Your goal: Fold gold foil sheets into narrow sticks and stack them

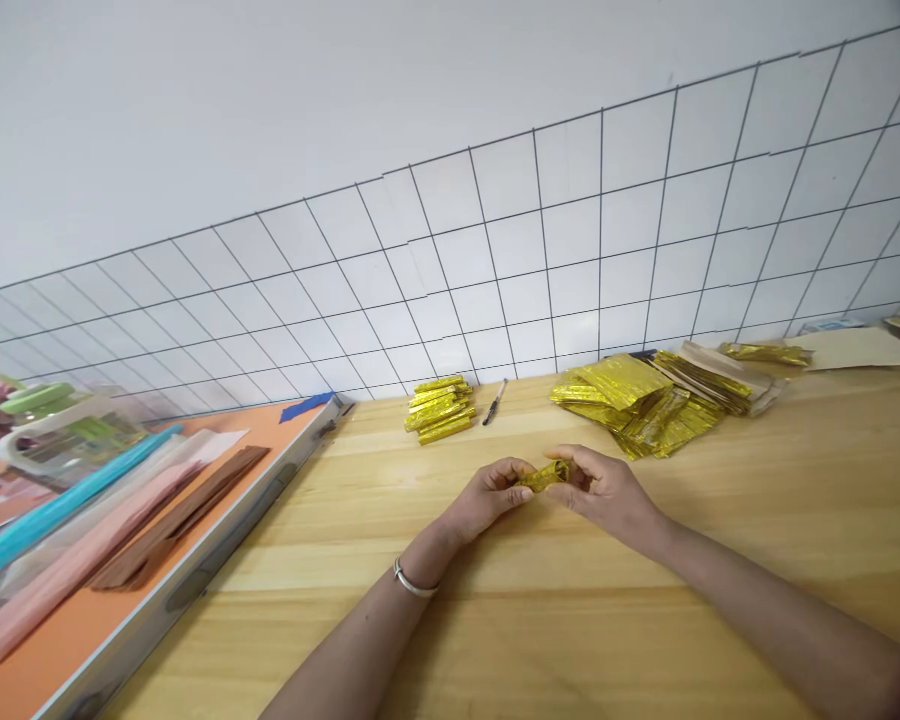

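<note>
Between my two hands is a small roll of shiny gold foil paper (544,477), held just above the wooden table (540,620). My left hand (493,497) grips its left end between thumb and fingers. At the right end, where the rolled opening shows, my right hand (598,490) has its thumb and fingers closed round the roll. Beyond my left hand lies a stack of similar gold rolls (441,410). A pile of flat gold foil sheets (637,395) spreads behind my right hand.
A pen (495,402) lies beside the stacked rolls. At left, an orange board (225,440) with a metal edge carries brown paper strips (187,510), a pink roll (97,560), a blue roll (67,505) and a green-lidded container (82,430). A wire grid (540,215) runs along the back wall.
</note>
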Motion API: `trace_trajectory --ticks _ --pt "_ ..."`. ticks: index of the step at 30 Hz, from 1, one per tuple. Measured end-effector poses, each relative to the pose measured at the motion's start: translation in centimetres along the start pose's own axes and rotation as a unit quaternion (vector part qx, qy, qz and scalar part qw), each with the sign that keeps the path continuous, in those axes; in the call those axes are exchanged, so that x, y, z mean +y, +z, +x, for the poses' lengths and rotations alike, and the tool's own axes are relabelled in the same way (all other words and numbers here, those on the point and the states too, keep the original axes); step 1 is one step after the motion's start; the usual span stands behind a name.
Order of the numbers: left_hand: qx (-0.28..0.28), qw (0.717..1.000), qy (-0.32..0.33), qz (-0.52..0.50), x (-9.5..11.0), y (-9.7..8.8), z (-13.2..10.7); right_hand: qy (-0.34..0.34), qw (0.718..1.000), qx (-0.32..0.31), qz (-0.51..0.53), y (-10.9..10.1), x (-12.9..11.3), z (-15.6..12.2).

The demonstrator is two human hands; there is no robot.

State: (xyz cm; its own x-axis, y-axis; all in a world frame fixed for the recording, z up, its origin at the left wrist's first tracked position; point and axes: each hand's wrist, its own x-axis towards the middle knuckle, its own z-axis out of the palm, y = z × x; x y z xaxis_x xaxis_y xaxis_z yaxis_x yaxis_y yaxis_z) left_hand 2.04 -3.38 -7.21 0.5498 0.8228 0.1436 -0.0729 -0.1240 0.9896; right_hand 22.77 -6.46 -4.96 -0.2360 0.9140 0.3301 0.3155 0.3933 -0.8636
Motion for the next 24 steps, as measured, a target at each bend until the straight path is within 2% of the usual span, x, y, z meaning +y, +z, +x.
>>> trace_trajectory --ticks 6,11,16,20,24 --pt "-0.015 1.0 -0.004 -0.019 -0.1 -0.1 0.1 -0.001 1.0 0.013 -0.002 -0.1 -0.1 -0.1" --pt "-0.001 1.0 -0.006 -0.013 -0.5 -0.8 0.1 0.035 0.997 -0.048 0.047 -1.0 -0.5 0.0" --pt "-0.001 0.999 -0.032 0.023 -0.4 -1.5 0.1 0.054 0.992 -0.098 0.052 -1.7 0.3 0.6" --pt "-0.016 0.997 -0.044 0.064 -0.4 -1.7 0.2 0.08 0.989 -0.126 0.005 -1.9 1.4 1.1" --pt "-0.025 0.994 -0.047 0.094 -0.5 -1.7 0.2 0.076 0.987 -0.127 -0.067 -2.0 2.4 1.3"
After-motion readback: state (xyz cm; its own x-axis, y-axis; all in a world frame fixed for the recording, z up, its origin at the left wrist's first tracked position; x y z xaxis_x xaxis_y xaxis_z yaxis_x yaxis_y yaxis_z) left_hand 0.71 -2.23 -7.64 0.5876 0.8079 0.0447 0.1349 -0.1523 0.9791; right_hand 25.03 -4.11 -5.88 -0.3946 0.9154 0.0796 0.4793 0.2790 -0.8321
